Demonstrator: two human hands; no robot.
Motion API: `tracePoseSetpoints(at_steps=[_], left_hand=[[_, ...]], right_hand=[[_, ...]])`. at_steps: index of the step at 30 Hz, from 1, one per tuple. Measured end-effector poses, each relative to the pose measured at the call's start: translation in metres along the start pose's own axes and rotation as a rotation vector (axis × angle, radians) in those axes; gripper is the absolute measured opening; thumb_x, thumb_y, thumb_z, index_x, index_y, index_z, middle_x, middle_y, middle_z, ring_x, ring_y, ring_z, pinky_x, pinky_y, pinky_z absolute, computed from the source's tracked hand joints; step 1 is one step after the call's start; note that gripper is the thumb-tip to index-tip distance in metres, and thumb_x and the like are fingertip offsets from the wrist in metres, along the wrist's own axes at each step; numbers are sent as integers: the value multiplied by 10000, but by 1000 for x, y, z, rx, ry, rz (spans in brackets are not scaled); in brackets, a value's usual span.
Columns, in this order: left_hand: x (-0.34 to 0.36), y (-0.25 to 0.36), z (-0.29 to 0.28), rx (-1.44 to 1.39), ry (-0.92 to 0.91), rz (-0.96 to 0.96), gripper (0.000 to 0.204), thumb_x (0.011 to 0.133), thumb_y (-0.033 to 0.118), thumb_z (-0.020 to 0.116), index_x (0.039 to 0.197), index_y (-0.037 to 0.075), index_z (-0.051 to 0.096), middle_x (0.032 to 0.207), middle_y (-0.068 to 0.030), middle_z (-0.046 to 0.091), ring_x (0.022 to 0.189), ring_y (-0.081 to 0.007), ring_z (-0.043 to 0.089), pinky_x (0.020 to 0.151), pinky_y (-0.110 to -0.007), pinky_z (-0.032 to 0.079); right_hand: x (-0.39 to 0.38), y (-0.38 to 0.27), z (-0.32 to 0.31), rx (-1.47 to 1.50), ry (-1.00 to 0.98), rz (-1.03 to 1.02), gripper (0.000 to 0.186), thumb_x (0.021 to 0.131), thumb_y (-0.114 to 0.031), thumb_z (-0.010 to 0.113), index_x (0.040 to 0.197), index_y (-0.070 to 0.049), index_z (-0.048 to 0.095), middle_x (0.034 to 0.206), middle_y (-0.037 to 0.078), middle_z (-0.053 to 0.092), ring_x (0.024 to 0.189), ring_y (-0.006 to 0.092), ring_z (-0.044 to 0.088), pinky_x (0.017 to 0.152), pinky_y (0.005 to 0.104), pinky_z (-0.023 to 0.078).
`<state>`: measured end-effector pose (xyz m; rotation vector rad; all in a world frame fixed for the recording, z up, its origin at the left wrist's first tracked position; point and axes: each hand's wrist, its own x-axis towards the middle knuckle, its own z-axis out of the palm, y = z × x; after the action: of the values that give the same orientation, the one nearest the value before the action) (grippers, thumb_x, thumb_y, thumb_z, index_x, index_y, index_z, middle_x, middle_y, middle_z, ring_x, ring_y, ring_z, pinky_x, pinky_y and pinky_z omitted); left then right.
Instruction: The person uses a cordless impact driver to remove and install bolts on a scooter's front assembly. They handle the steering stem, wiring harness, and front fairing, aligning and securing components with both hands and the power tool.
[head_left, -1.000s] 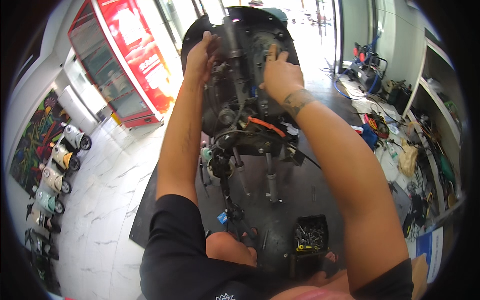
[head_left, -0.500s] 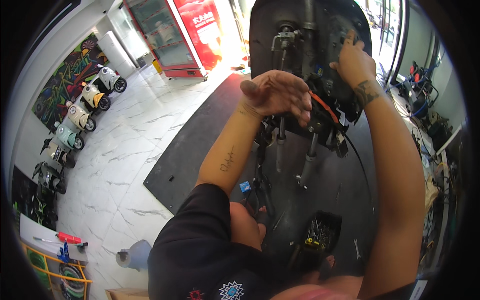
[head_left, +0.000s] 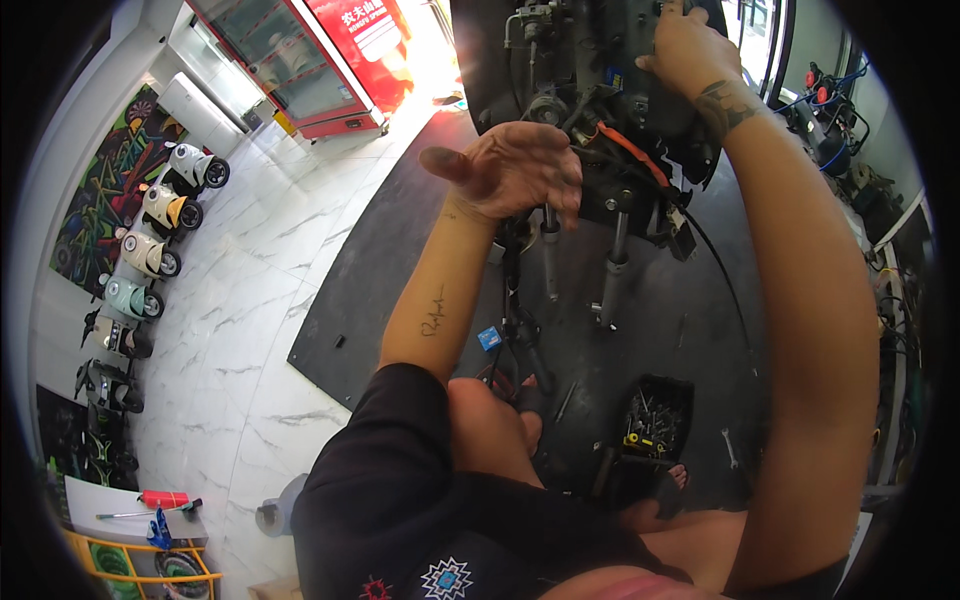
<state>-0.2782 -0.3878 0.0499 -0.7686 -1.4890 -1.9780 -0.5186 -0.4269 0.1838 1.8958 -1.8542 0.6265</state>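
Note:
In front of me is the dark, partly stripped body of a scooter (head_left: 640, 110), with bundled wiring and an orange-sleeved cable (head_left: 632, 146). Two grey shock absorbers (head_left: 615, 250) hang down from it. My left hand (head_left: 512, 168) is beside the near left side of the body, palm partly showing, thumb and fingers apart, holding nothing. Up at the right part of the dark panel, my right hand (head_left: 697, 50) reaches with index finger stretched and thumb apart. Its fingertips are against or close to the panel near the picture's top edge; exact contact cannot be made out.
A black tray (head_left: 660, 405) of loose hardware sits on the dark mat (head_left: 350, 300) near my feet. A wrench (head_left: 729, 449) and a small blue box (head_left: 489, 338) lie there too. Parked scooters (head_left: 150, 253) line the left wall; a red-framed display fridge (head_left: 290, 65) stands behind.
The whole view has shifted, so the scooter body sits higher in the picture. Both hands keep about the same places against it; my left hand's fingers look slightly more spread.

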Motion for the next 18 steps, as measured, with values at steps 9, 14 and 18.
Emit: tracePoseSetpoints(at_steps=[9, 14, 18], left_hand=[[-3, -7, 9, 49, 94, -76, 1365, 632, 865, 778, 1522, -110, 430, 1405, -347, 587, 1223, -491, 652, 944, -635, 569], [-45, 8, 21, 786, 741, -435, 927, 874, 708, 727, 1391, -46, 576, 1333, -244, 668, 1134, -325, 716, 894, -439, 609], [-116, -11, 22, 1196, 1394, -325, 480, 991, 459, 734, 1074, -14, 718, 1011, -113, 752, 852, -149, 715, 711, -283, 547]], right_hand=[[2, 3, 4, 8, -42, 0, 1048, 843, -477, 856, 1563, 55, 313, 1351, 278, 589, 1187, 406, 682, 962, 459, 594], [5, 6, 6, -73, -36, -8, 1051, 842, -476, 858, 1558, 68, 315, 1360, 289, 586, 1206, 413, 674, 977, 469, 587], [4, 7, 5, -112, -7, -38, 986, 831, -447, 872, 1494, 98, 387, 1367, 318, 589, 1212, 435, 666, 983, 469, 585]])
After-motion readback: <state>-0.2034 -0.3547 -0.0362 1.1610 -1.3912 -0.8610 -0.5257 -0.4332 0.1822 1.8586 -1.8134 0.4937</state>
